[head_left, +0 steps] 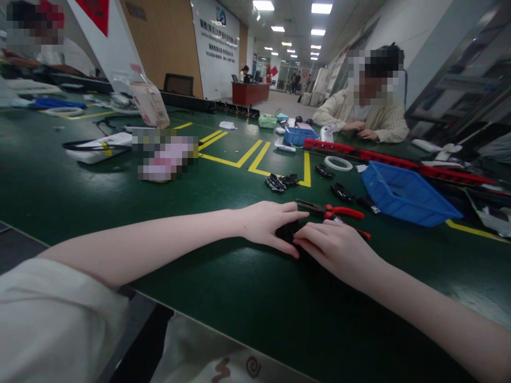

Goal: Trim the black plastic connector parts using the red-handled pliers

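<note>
Seen from the head camera, a person's left hand (265,219) and right hand (335,242) met over a small black part (286,232) on the table, just right of the frame's center; the left thumb and fingers stood apart around it, though how firmly they held could not be told; the right fingertips were pinched together at its right edge. The part, largely masked by fingers, could have slipped or spun if the left hand bore too lightly; too hard a pinch might have cracked it or nipped a fingertip; red-handled pliers (347,211) lay just beyond the right hand, where a careless knuckle could have knocked them.

The green table (223,287) spread across the frame, its sheen broken by yellow lines (219,160) at center; loose black pieces (275,183) lay above the hands, a blue bin (423,210) to the right, a bottle (151,101) at upper left; at upper right sat a co-worker in a striped shirt (385,125); behind, a red desk (250,93) stood beneath bright ceiling lights (318,32).
</note>
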A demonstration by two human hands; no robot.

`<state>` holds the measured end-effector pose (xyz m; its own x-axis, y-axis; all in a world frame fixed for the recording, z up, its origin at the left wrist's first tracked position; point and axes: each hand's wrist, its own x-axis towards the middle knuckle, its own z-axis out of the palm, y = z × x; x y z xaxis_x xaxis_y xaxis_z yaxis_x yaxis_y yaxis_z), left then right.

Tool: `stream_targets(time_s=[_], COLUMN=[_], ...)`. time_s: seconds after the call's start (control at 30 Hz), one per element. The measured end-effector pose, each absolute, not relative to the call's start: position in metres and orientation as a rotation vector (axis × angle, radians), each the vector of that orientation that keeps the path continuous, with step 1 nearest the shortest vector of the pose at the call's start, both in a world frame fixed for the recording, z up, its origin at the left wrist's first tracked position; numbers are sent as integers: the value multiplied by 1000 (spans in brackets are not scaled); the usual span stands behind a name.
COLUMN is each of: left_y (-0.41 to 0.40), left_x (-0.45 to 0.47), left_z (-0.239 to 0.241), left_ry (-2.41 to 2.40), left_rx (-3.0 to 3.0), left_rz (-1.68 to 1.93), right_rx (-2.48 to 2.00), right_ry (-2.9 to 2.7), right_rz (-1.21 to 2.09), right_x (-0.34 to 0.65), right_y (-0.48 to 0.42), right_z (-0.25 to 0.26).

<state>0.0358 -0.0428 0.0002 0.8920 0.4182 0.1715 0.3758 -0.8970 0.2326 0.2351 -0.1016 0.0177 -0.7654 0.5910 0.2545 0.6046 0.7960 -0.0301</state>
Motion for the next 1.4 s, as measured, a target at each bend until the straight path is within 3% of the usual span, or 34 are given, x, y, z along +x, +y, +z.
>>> stream_targets(time_s=[0.13, 0.53, 1.1, 1.4], left_y=[-43, -42, -47, -48], left_x=[35, 36, 36, 37], left_z=[1, 0, 4, 4], left_ry=[612, 599, 695, 783], left_rx=[2856, 2889, 2942, 2928], left_rz=[327, 310, 357, 317], right_rx=[-1134, -854, -834, -688], right_ry=[-2722, -2806, -2374, -2448], right_rz=[119, 55, 571, 259], right_x=[232, 228, 240, 245], right_y=[-102, -100, -92, -87], right_z=[21, 22, 0, -8])
